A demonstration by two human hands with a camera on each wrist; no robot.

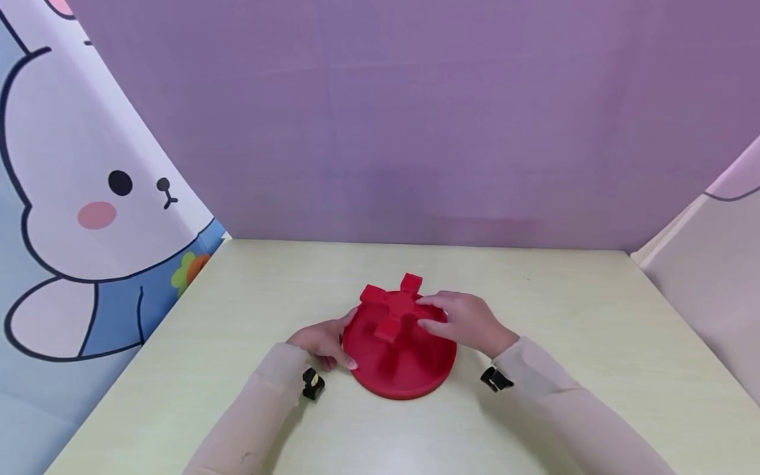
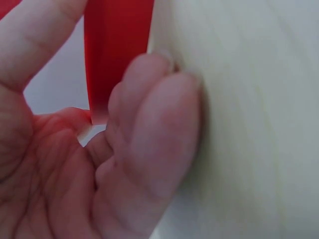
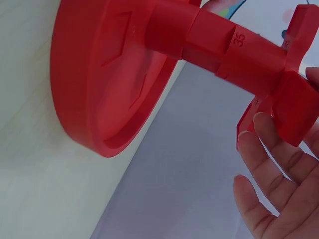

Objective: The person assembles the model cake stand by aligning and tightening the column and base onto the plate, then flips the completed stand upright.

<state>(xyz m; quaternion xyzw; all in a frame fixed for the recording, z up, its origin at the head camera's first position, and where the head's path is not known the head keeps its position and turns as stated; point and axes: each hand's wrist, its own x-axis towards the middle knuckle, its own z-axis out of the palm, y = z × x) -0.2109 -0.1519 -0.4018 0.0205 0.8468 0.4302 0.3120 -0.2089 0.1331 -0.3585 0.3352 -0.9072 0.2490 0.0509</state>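
A red plastic stand rises from the tabletop, with a wide round base [image 1: 404, 377], an upright post [image 3: 207, 42] and a cross-shaped top [image 1: 399, 303]. The number 35 is marked on the post. My left hand [image 1: 325, 342] holds the base's left rim, thumb over the edge and the other fingers low against the table. In the left wrist view, the base's red side [image 2: 117, 55] lies between that thumb and the fingers. Up at the cross top, my right hand [image 1: 466, 320] grips the right-hand arm, which its fingers mostly hide in the head view.
The pale wooden table [image 1: 255, 284] extends around the stand. A purple backdrop [image 1: 380, 132] stands along its far edge. To the left hangs a cloth with a cartoon animal [image 1: 71, 145], and a pale cloth [image 1: 712, 264] borders the right side.
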